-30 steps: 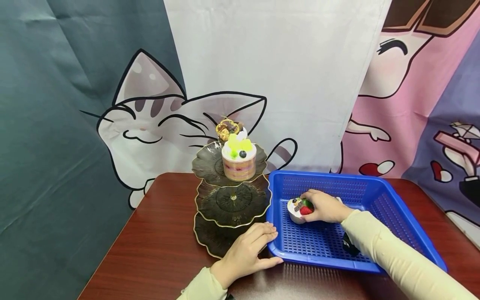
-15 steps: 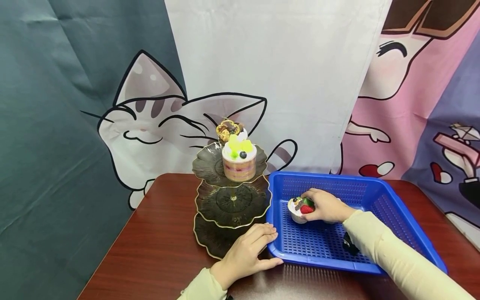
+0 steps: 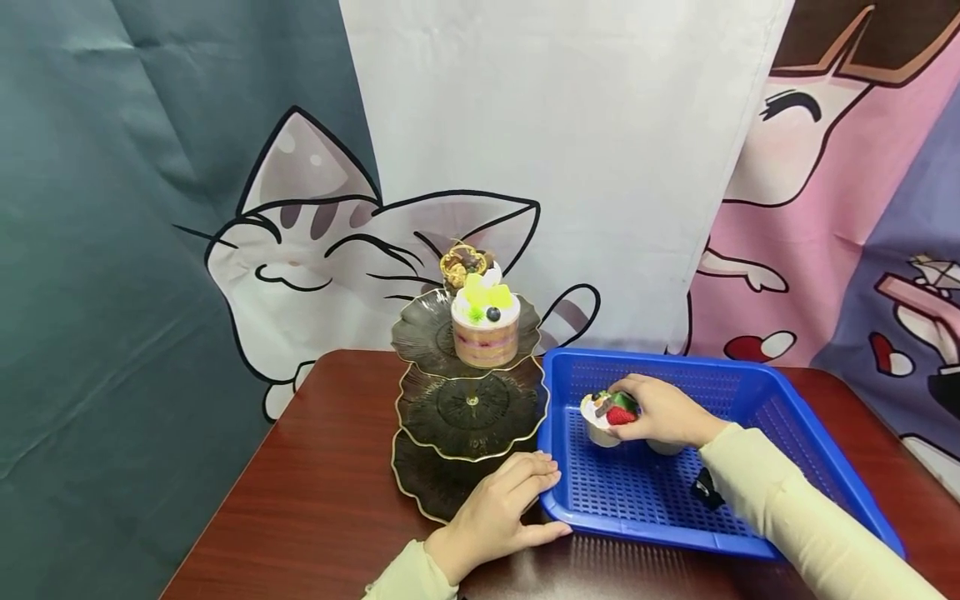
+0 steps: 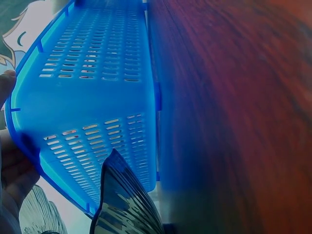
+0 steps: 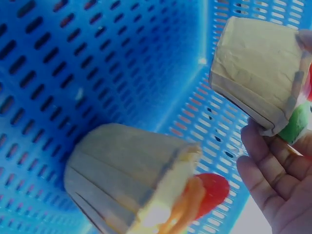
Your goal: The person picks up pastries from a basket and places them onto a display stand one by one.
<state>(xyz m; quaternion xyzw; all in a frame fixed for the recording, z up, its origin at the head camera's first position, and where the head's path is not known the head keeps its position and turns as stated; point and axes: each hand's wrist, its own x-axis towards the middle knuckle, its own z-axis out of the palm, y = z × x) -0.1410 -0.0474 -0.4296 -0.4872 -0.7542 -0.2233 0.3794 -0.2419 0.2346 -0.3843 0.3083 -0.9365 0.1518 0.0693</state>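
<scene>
My right hand (image 3: 667, 412) grips a small cupcake (image 3: 602, 427) in a pale paper cup, topped with cream, a strawberry and something green. In the right wrist view its cup (image 5: 258, 68) tilts, with fingers at its rim. Another paper-cup cupcake (image 5: 126, 170) with a red and orange topping is in the blue plastic basket (image 3: 645, 533), partly under my right hand in the head view. My left hand (image 3: 498, 512) rests on the basket's near left corner, fingers over one side of the rim and thumb stretched along the front.
A three-tier dark plate stand (image 3: 468, 404) with gold edges stands left of the basket. Its top tier bears a layered cake cup (image 3: 486, 337) and a chocolate-topped dessert (image 3: 468, 265) behind it. A cartoon cloth (image 3: 577, 150) hangs behind the wooden table (image 3: 300, 467).
My right hand has raised the cupcake slightly and moved it a little to the right. More of the other cupcake shows beneath the hand. My left hand stays at the basket corner.
</scene>
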